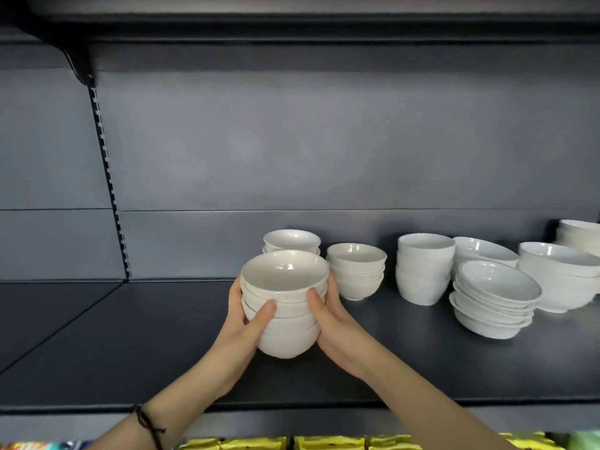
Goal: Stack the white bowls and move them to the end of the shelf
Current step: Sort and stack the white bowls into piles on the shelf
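White bowls [284, 303], already nested into one stack, are gripped between left hand [242, 323] and right hand [334, 323] above the dark shelf [130, 336]. Other stacks [357, 271] are seen behind; moving to the shelf end appears left.

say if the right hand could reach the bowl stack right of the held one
Probably yes for reach: the neighbouring stack sits close beside the right hand, nothing between. But it grips the held stack, so it isn't free.
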A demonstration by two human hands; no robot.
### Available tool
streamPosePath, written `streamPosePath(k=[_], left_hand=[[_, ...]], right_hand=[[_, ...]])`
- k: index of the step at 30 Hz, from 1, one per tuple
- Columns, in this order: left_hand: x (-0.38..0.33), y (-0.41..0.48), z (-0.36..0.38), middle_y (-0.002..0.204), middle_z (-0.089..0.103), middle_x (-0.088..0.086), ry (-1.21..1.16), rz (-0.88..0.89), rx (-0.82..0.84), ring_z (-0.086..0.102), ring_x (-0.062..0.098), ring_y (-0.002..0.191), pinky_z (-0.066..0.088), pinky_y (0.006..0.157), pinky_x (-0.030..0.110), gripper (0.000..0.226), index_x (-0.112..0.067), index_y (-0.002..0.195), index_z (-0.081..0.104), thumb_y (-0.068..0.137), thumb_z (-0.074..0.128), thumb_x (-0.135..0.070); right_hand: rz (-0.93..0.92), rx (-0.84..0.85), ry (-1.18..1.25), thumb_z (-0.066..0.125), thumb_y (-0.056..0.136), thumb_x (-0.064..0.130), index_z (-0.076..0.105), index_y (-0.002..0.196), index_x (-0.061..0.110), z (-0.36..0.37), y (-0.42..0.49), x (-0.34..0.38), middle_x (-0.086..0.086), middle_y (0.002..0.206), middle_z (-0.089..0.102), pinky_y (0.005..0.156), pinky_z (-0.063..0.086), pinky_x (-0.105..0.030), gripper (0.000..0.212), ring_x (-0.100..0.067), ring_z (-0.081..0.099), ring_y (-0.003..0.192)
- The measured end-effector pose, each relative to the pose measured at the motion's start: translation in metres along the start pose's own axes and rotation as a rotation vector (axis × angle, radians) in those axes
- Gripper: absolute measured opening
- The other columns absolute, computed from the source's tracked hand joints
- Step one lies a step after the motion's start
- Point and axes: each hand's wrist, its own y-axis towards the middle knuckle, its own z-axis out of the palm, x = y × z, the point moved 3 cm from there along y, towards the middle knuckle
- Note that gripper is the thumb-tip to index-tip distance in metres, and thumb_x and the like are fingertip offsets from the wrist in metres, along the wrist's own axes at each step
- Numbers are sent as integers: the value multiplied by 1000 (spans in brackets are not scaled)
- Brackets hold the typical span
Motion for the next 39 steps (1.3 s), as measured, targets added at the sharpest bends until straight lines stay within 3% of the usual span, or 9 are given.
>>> streamPosePath(k=[6, 11, 20, 24, 26, 28, 34, 36, 39], left_hand=[[20, 5, 59, 141, 52, -14, 2, 4, -23, 52, 7, 129, 46, 106, 36, 105, -43, 145, 27, 59, 83, -58], [34, 17, 101, 143, 53, -12, -12, 11, -24, 51, 11, 131, 42, 109, 40, 88, -44, 146, 28, 71, 74, -45], [46, 47, 128, 145, 44, -23, 228, -39, -13, 43, -2, 133, 38, 108, 27, 82, -43, 148, 22, 77, 59, -64], [36, 50, 113, 99, 74, -11, 236, -61, -386, 67, 11, 105, 52, 82, 24, 34, -29, 108, 68, 103, 37, -40], [26, 37, 101, 84, 74, -8, 328, 82, -624, 70, 16, 86, 53, 72, 29, 27, -24, 91, 71, 100, 46, -28], [21, 28, 83, 91, 66, -8, 352, 177, -796, 64, 22, 88, 54, 80, 44, 7, -23, 95, 61, 92, 58, -17], [27, 62, 50, 155, 24, 10, 596, -4, -801, 22, 29, 144, 27, 117, 49, 117, -17, 153, 17, 63, 92, -24], [32, 71, 49, 158, 17, 9, 574, -11, -716, 16, 26, 147, 24, 118, 49, 134, -23, 155, 7, 54, 96, -28], [38, 80, 47, 149, 36, -1, 546, 75, -585, 38, 24, 138, 36, 112, 52, 135, -33, 147, 19, 38, 98, -41]], right_hand=[[24, -3, -21, 74, 70, 66, 15, 149, 51, -53, -28, 11, 13, 150, 46, 117, 35, -40, 100, -8, 46, 137], [31, -21, -32, 68, 77, 60, 18, 149, 48, -95, -42, 20, 13, 149, 47, 118, 32, -41, 88, -8, 46, 136], [45, -3, -67, 68, 76, 65, 18, 150, 45, -139, -42, 24, 12, 153, 42, 120, 28, -45, 91, -9, 41, 140], [56, 0, -100, 69, 72, 69, 20, 148, 50, -144, -42, 22, 20, 147, 46, 119, 31, -45, 92, -3, 44, 137], [60, 2, -108, 70, 71, 70, 20, 147, 50, -147, -41, 20, 23, 145, 48, 117, 34, -44, 93, -1, 46, 134], [67, 6, -109, 66, 75, 65, 20, 147, 50, -149, -41, 19, 24, 145, 48, 117, 35, -44, 87, 0, 46, 134], [67, 6, -114, 61, 83, 59, 23, 146, 51, -150, -42, 20, 25, 143, 50, 115, 37, -43, 75, 1, 47, 133], [65, 7, -120, 62, 81, 61, 23, 146, 50, -149, -43, 20, 25, 142, 51, 114, 38, -41, 76, 2, 48, 131], [79, -2, -116, 59, 83, 56, 23, 145, 51, -150, -42, 20, 27, 138, 53, 110, 42, -36, 72, 3, 50, 130]])
